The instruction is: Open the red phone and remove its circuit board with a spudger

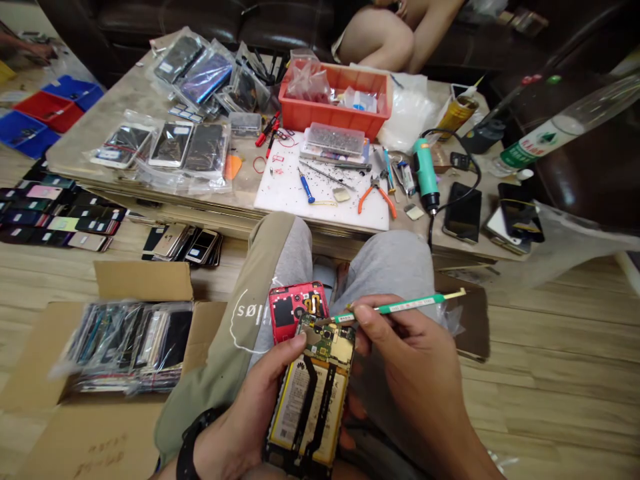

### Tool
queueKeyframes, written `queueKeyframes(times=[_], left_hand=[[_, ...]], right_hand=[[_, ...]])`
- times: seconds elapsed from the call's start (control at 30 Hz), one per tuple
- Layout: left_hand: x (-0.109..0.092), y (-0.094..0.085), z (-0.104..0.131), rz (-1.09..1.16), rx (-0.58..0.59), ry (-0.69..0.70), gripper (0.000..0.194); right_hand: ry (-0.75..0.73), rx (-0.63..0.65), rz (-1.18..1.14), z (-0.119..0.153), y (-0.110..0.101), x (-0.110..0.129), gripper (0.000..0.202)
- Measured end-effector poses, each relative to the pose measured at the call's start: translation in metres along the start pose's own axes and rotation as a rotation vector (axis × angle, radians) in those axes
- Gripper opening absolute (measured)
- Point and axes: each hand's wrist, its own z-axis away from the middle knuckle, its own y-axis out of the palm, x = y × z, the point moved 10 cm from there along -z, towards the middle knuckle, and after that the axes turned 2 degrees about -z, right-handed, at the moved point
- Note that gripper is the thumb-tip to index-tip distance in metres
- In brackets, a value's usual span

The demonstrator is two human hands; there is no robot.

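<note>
An opened phone [313, 400] with its battery and circuit board exposed lies in my left hand [255, 407], the thumb along its left edge. My right hand [410, 360] pinches a thin green tool [407, 305] between thumb and fingers. The tool's left tip meets the upper part of the phone's board; its other, yellowish end points to the right. Behind the phone's top edge, a red back cover [290, 312] with its inner side showing rests near my thigh.
Ahead on the low table [245, 197] are a white mat [280, 200], orange-handled cutters [377, 195], a blue screwdriver [307, 190], a red bin [335, 123] and bagged phones [170, 143]. A cardboard box [143, 280] of phones stands left. Another person's knees [375, 40] show behind.
</note>
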Motion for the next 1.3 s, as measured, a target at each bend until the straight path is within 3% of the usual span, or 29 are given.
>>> queueKeyframes(times=[0.2, 0.5, 0.77, 1.13, 1.3], left_hand=[[-0.003, -0.001, -0.001, -0.024, -0.035, 0.026, 0.066], [0.001, -0.003, -0.001, 0.0, 0.005, 0.027, 0.062], [-0.001, -0.006, -0.001, -0.043, -0.057, 0.068, 0.057], [0.008, -0.007, -0.002, -0.066, -0.078, 0.011, 0.066], [0.005, -0.009, -0.004, -0.09, -0.079, 0.025, 0.066]], right_hand=[[0.015, 0.021, -0.023, 0.0, 0.001, -0.003, 0.026], [0.079, 0.085, -0.067, -0.001, 0.007, -0.01, 0.031], [0.076, 0.088, 0.022, -0.008, 0.006, -0.008, 0.038], [0.3, 0.258, -0.269, -0.015, 0.025, -0.038, 0.045], [0.285, 0.247, -0.287, -0.014, 0.024, -0.038, 0.041]])
